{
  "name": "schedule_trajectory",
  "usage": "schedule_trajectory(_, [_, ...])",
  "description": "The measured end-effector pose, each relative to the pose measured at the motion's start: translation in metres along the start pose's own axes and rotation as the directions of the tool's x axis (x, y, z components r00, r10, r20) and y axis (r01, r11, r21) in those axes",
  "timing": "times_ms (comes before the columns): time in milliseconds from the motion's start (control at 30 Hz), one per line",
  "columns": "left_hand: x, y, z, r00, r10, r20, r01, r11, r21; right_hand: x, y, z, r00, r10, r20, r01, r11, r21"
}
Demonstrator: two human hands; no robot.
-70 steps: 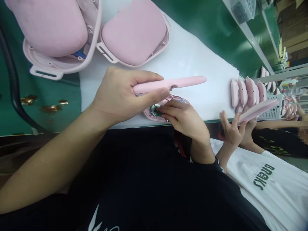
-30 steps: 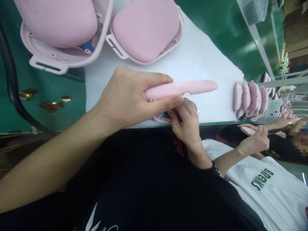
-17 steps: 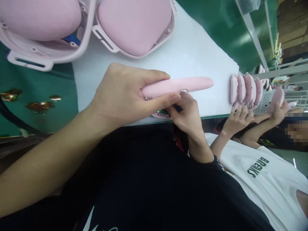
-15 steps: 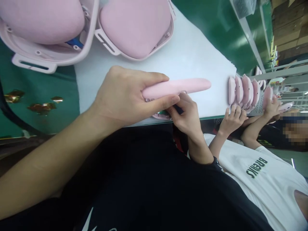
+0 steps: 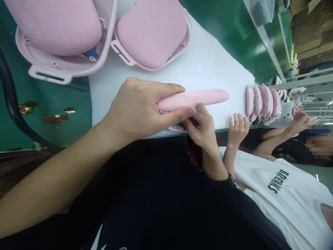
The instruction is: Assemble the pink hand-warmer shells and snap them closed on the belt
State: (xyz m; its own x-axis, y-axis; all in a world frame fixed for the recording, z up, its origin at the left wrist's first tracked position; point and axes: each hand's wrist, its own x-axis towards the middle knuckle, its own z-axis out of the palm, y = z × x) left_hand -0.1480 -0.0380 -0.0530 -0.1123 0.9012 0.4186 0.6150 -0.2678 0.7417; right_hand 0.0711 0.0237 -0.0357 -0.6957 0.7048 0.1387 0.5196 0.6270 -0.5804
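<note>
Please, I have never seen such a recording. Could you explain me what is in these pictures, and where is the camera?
There is no robot here. One camera, worn on a person's head, takes all the views, looking forward and down past a dark shirt at two bare hands.

The left hand holds a pink cover, seen edge-on. The right hand has its fingers bent close under it; what they may grip is hidden. Below, a bit of a small pink shell shows.

On the green table lies a white sheet. Farther from the body are two big pink cases. To the right stands a row of pink pieces, near the hand of another person.
</note>
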Motion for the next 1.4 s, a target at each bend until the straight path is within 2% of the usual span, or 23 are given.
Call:
schedule_trajectory(233, [-0.001, -0.002, 0.003, 0.994, 0.091, -0.069, -0.091, 0.996, -0.009, 0.002, -0.004, -0.008, 0.976, -0.133, 0.173, 0.153, 0.983, -0.106])
schedule_trajectory(433, [-0.001, -0.002, 0.004, 0.990, 0.110, -0.091, -0.113, 0.993, -0.027, 0.002, -0.001, -0.004, 0.978, -0.206, 0.022, 0.207, 0.971, -0.120])
schedule_trajectory(600, [-0.002, -0.003, 0.003, 0.991, 0.105, -0.081, -0.104, 0.995, 0.008, -0.002, 0.007, -0.005, 0.943, -0.333, -0.026, 0.327, 0.937, -0.124])
schedule_trajectory(733, [-0.001, -0.003, 0.002, 0.991, 0.101, -0.082, -0.102, 0.995, -0.001, -0.005, 0.012, -0.005, 0.955, -0.294, 0.021, 0.295, 0.949, -0.110])
schedule_trajectory(933, [0.000, -0.001, 0.000, 0.998, 0.047, -0.038, -0.048, 0.999, -0.009, -0.005, 0.018, 0.002, 0.975, -0.220, 0.014, 0.220, 0.969, -0.107])
schedule_trajectory(1067, [-0.001, 0.000, -0.001, 0.998, 0.055, -0.040, -0.056, 0.998, -0.019, -0.005, 0.018, 0.004, 0.966, -0.258, 0.007, 0.257, 0.959, -0.118])
schedule_trajectory(1167, [-0.002, 0.000, 0.000, 1.000, 0.026, -0.013, -0.026, 1.000, -0.012, -0.010, 0.016, 0.003, 0.943, -0.333, 0.014, 0.331, 0.932, -0.146])
schedule_trajectory(1233, [-0.003, -0.002, 0.001, 0.999, 0.049, -0.018, -0.050, 0.999, -0.013, -0.015, 0.013, 0.002, 0.928, -0.369, 0.040, 0.371, 0.914, -0.165])
schedule_trajectory(1333, [-0.007, -0.007, 0.003, 0.992, 0.110, -0.061, -0.111, 0.994, -0.012, -0.022, 0.009, -0.003, 0.937, -0.338, 0.094, 0.350, 0.916, -0.197])
schedule_trajectory(1400, [-0.010, -0.009, 0.004, 0.992, 0.097, -0.076, -0.100, 0.994, -0.034, -0.023, 0.009, -0.009, 0.940, -0.326, 0.103, 0.339, 0.929, -0.152])
